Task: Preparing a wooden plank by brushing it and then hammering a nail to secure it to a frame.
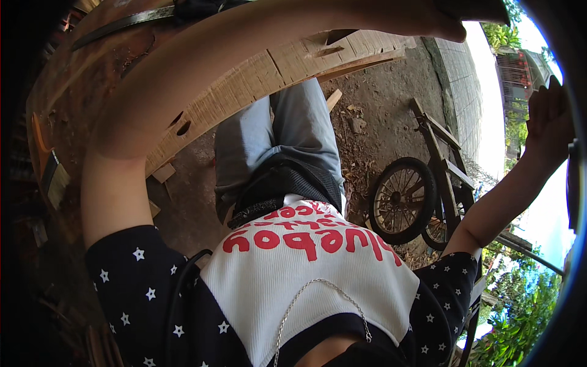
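1. One counter point(251, 79), brown on top with a pale plywood near edge, serves as the landmark. It stands in front of the person, and two small dark holes pierce its near edge toward the left end.
2. Two bare hands are raised. The left arm crosses over the counter, and the left hand point(449, 25) appears just past its right end. One dark shape point(480, 11) shows at that hand's fingers; I cannot tell whether it is a held object or shaded fingers, nor how wide the grasp is.
3. The right hand point(549, 113) is well to the right of the counter, in shade, its fingers seemingly bent. I cannot tell whether it holds anything.
4. One paintbrush point(50, 165), orange-handled with pale bristles, is at the counter's left end.
5. One long, narrow strip point(122, 27) lies on the counter's far part, with one black item point(205, 8) next to its right end.
6. Two spoked wheels point(400, 199) with dark tyres stand right of the counter, beside one wooden frame point(437, 140).
7. One pair of pale blue jeans point(306, 119) shows just nearer than the counter's edge, above bare ground point(382, 92).
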The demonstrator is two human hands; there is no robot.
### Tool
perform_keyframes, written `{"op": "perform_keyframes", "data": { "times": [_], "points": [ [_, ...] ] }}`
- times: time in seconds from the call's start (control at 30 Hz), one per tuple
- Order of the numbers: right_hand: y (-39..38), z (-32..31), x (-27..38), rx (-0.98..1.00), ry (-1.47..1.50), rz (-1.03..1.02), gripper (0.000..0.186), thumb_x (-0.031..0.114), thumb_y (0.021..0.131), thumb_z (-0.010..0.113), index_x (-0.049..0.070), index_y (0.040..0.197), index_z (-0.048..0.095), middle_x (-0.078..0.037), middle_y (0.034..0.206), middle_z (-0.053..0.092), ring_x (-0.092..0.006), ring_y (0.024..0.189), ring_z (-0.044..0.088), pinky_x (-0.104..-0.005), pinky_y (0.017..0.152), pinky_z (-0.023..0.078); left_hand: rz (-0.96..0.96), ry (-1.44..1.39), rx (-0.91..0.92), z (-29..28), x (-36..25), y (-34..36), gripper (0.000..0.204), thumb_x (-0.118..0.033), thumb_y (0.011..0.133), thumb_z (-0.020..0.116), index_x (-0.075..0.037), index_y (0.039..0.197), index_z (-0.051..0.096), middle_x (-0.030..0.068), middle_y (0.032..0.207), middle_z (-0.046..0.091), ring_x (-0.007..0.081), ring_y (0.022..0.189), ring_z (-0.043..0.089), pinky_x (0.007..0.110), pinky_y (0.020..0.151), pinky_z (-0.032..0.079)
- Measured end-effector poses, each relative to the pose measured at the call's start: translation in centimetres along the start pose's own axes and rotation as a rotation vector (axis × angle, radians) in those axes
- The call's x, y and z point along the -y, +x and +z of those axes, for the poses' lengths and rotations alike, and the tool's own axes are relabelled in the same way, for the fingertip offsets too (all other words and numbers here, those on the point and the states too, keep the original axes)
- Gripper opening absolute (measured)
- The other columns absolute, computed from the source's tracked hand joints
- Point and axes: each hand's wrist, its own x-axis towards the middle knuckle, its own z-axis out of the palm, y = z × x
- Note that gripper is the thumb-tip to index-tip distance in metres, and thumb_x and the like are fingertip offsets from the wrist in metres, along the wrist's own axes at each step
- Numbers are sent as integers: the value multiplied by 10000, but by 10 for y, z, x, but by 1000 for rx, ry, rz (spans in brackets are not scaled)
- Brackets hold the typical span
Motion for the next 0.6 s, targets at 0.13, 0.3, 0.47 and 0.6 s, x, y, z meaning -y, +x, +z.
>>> {"op": "perform_keyframes", "data": {
  "times": [0.13, 0.3, 0.47, 0.6],
  "points": [
    [0, 2, -5, 229, -238, -151, 378, 303, 1072, 478, -20, 1234, 587, -59, 766, 594, -119, 560, 515, -260, 508, 399, 42, 20, -44, -5, 0, -3, 212, -123, 757, 740, 15, 816, 592, 33, 670, 603, 127, 589, 571, 330, 543, 452],
    [-1, 3, -7, -1, -9, -39, 368, 288, 1063, 494, -21, 1240, 586, -91, 841, 610, -166, 649, 555, -301, 584, 440, 2, -23, -34, -6, -1, -4, 208, -117, 759, 738, 3, 825, 581, 30, 665, 595, 126, 580, 570, 335, 537, 453],
    [-2, 2, -11, 131, -140, -105, 360, 273, 1055, 510, -22, 1246, 585, -122, 917, 627, -214, 738, 596, -343, 661, 481, 38, 34, -63, -6, 2, -6, 217, -114, 756, 737, 1, 857, 584, 35, 690, 607, 129, 603, 581, 336, 553, 460],
    [-3, 4, -18, 84, -117, -159, 355, 261, 1048, 522, -23, 1251, 584, -148, 977, 640, -251, 809, 628, -376, 722, 514, 159, -42, -38, 1, 5, -8, 242, -116, 742, 739, 17, 886, 596, 56, 735, 640, 151, 634, 604, 355, 588, 482]
  ]
}}
